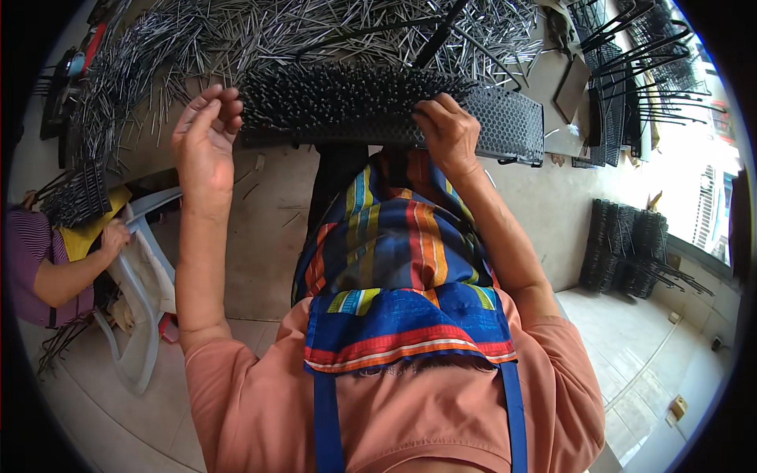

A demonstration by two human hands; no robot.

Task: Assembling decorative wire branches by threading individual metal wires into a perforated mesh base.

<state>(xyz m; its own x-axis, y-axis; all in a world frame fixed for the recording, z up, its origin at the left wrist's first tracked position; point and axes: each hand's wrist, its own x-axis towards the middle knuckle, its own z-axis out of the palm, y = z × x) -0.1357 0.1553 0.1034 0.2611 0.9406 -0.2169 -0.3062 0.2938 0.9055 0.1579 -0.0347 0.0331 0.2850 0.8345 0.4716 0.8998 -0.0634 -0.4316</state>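
A long black rack with a honeycomb of holes (509, 118) lies crosswise before me. Dark thin metal rods (331, 98) stand packed upright over its left and middle, while bare holes show at its right end. My right hand (451, 132) is over the rack's near side, where the rods give way to bare holes. Its fingers are curled together in a pinch; whatever they hold is hidden. Beside the rack's left end, my left hand (206, 134) is raised with loosely bent fingers apart, and nothing shows in it.
Loose metal rods (197, 51) cover the surface beyond the rack. Black wire racks with hooked rods (623, 79) stand at the far right. Dark bundled racks (627, 248) rest on the floor at right. At left, another person's hand (116, 235) touches a pale plastic chair (142, 276).
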